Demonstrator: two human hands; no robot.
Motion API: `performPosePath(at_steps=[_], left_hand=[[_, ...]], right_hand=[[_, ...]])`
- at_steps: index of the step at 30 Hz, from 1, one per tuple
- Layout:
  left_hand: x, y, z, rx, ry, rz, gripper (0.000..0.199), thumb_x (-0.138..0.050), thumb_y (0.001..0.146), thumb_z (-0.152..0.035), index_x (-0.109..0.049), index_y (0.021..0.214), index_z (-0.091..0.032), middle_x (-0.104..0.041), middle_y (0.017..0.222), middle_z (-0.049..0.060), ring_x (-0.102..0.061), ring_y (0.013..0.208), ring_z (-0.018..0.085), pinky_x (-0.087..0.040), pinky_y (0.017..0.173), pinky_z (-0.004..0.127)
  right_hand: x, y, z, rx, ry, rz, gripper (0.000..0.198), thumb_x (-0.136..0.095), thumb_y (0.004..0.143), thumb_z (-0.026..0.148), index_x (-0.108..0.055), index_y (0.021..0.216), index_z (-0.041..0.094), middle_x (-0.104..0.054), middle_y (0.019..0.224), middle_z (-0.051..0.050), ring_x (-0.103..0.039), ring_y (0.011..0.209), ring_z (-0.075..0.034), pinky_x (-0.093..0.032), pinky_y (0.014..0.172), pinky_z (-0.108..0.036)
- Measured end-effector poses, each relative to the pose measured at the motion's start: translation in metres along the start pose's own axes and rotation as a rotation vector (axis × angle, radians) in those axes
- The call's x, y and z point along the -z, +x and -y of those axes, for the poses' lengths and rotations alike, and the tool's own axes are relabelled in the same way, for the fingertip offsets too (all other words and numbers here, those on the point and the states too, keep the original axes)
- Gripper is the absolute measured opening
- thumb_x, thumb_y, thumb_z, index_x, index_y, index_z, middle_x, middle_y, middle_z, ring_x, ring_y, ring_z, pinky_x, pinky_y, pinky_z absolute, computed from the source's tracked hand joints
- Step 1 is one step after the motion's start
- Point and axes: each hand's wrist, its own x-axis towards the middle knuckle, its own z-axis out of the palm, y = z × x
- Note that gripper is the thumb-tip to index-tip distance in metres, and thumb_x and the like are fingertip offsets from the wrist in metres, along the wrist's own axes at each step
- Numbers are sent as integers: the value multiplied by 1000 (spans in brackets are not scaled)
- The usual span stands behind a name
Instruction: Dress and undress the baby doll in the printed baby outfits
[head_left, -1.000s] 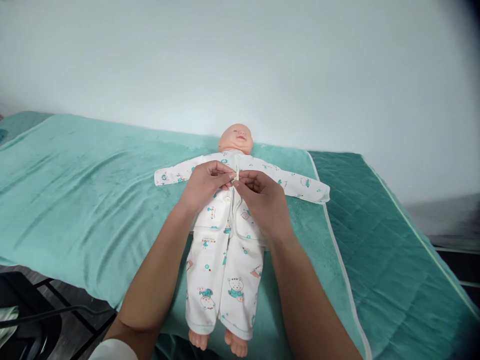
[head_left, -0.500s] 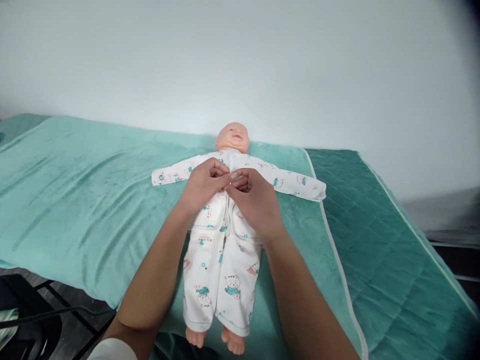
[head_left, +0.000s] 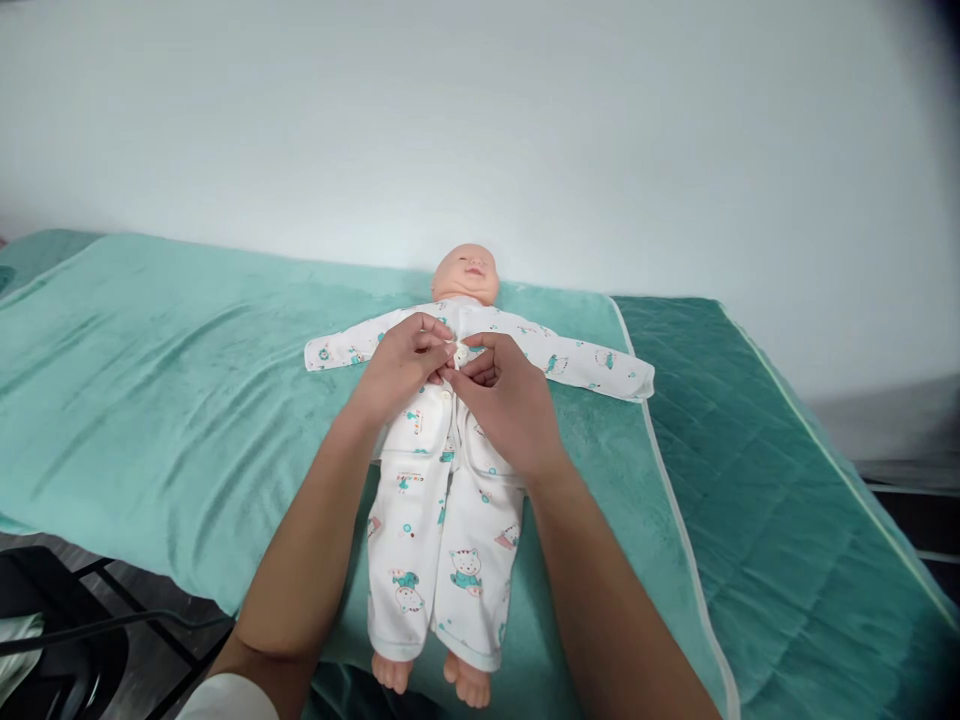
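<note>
A baby doll [head_left: 466, 274] lies on its back, head toward the wall and bare feet toward me. It wears a white printed baby jacket [head_left: 581, 366] with both sleeves spread wide, and matching trousers [head_left: 405, 560]. At the chest, my left hand [head_left: 409, 362] pinches the jacket's front edge on the left side. Opposite it, my right hand [head_left: 504, 392] pinches the edge on the right. A small pale fastener [head_left: 460, 352] shows between the fingertips of both hands. Lower down, the jacket's front hangs slightly apart over the trousers.
A light green blanket [head_left: 150, 400] with a white border covers the bed beneath the doll. To the right lies a darker quilted green cover [head_left: 772, 480]. A white wall [head_left: 480, 120] stands behind. At lower left are a black chair [head_left: 82, 640] and a cable [head_left: 120, 622].
My fingertips have parted slightly at the chest, the left hand shifting a little left, and the pale fastener now shows between them. The doll lies as before.
</note>
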Motion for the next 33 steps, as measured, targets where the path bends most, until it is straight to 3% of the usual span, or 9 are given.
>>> performPosePath(at_steps=[8,12,15,18,22,27,30,33], left_hand=[[9,0,-1,29,67,17,15,-70,82,-25,-63,93,-18,-65,67,-2,-58,59,9,-48,60,22],[18,-6,-7,22,134,123,19,-71,84,-35,-67,87,-17,-66,70,2,-57,62,10,-47,61,24],[25,-11,-12,-3,275,193,22,-71,84,-40,-70,82,-18,-63,72,1,-54,64,11,-42,58,23],[30,-13,-14,-11,386,283,19,-72,82,-38,-70,78,-19,-59,72,0,-51,65,11,-39,57,23],[33,-13,-12,-28,465,346,20,-74,80,-37,-67,75,-20,-50,66,-2,-42,60,10,-32,52,23],[34,-12,-12,-71,485,359,16,-70,84,-32,-66,75,-19,-54,68,-2,-46,62,10,-35,54,22],[34,-13,-13,-40,379,398,17,-70,86,-34,-66,78,-19,-57,65,-2,-51,60,10,-39,54,22],[30,-14,-12,6,164,436,20,-74,84,-36,-66,83,-18,-65,69,1,-61,63,12,-51,62,25]], right_hand=[[1,-2,-2,47,-133,-11,35,-67,84,35,-55,115,23,-63,88,1,-59,74,-16,-47,70,-32],[5,-13,6,106,-425,-12,21,-66,86,36,-49,88,23,-59,84,-1,-52,68,-17,-36,62,-31],[10,-22,15,98,-617,78,30,-57,94,35,-40,72,24,-54,70,-2,-43,59,-17,-27,57,-32],[14,-25,19,103,-657,160,36,-51,97,32,-35,66,25,-52,63,-1,-39,55,-16,-22,57,-33],[22,-20,17,120,-559,227,41,-50,97,31,-33,61,23,-48,57,1,-35,53,-15,-22,56,-33],[32,-13,11,8,-237,322,41,-54,96,39,-44,60,21,-53,56,3,-43,54,-12,-28,53,-29],[32,-12,8,-44,14,367,43,-58,95,47,-51,62,21,-53,53,4,-42,49,-10,-30,51,-27],[27,-13,6,-63,265,350,41,-63,92,52,-56,66,21,-51,51,5,-37,44,-8,-27,46,-25]])
